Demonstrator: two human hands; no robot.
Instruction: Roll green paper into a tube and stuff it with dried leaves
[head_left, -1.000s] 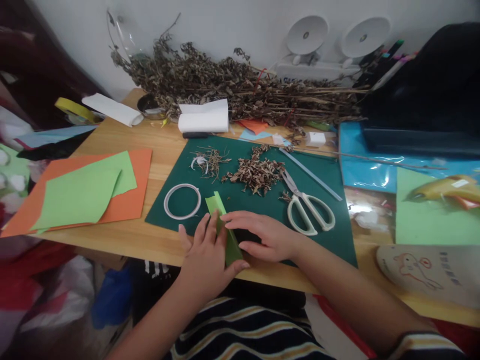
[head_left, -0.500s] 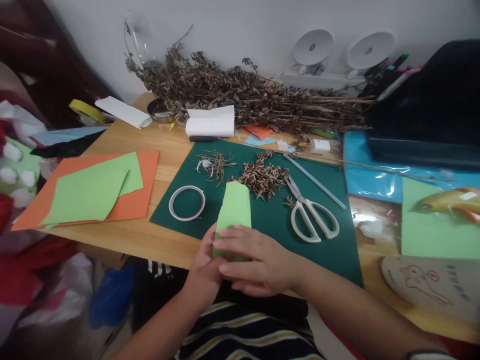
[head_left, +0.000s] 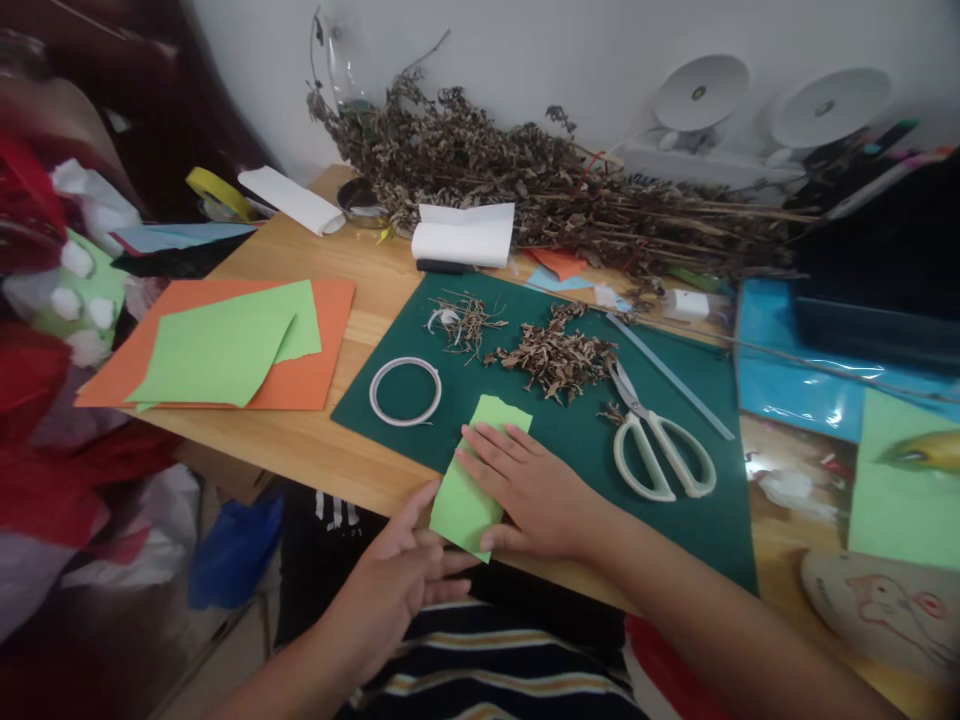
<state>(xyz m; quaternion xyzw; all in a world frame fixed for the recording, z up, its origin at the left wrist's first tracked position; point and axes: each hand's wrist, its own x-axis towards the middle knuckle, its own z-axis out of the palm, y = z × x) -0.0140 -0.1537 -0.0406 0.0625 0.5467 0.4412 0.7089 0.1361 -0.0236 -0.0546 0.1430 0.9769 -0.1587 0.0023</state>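
Observation:
A folded light green paper (head_left: 469, 500) lies at the front edge of the dark green mat (head_left: 592, 490), slanting down to the left. My right hand (head_left: 529, 490) rests flat on it with the fingers stretched out. Just beside the paper's lower left edge is my left hand (head_left: 409, 570), palm turned up and fingers apart, with nothing held. Beyond the paper are a pile of dry brown leaves (head_left: 559, 355) and some thin twigs (head_left: 472, 325). A roll of white tape (head_left: 405, 392) lies left of it, and scissors (head_left: 660, 450) with pale handles lie on the right.
Green sheets (head_left: 217, 350) lie on orange paper (head_left: 330, 345) at the left. A paper towel roll (head_left: 463, 238) and dried plant stems (head_left: 525, 180) line the back. A translucent stick (head_left: 671, 375) crosses the mat's right side, near a blue packet (head_left: 795, 375).
The green paper has gone from raised in both hands to lying tilted on the mat edge. My right hand has flattened onto it; my left hand has let go and opened. The view has shifted left.

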